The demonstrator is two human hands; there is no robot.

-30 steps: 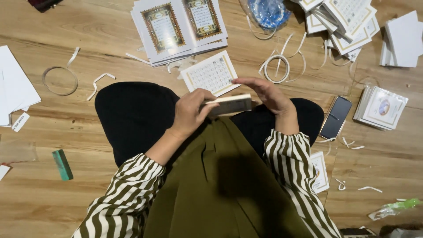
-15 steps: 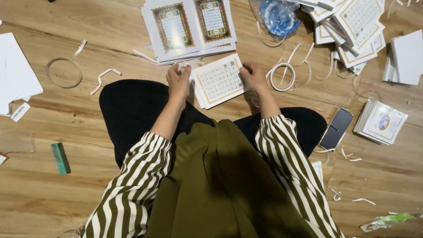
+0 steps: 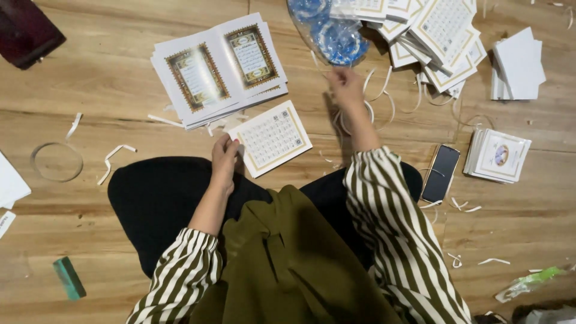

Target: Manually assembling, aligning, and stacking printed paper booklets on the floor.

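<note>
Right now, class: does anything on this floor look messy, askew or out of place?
Yes. White paper strips lie scattered over the wooden floor, and the booklet pile near the right hand is fanned out unevenly. The left hand touches a single booklet lying askew.

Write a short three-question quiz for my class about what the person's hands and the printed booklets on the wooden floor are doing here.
1. True or false: the left hand touches the small white booklet with the gold-bordered page.
2. What is the right hand nearest to? A) black phone B) clear bag of blue pieces C) green block
3. What lies open above the small booklet?

Key: 1 true; 2 B; 3 the stack of open ornate-framed sheets.
</note>
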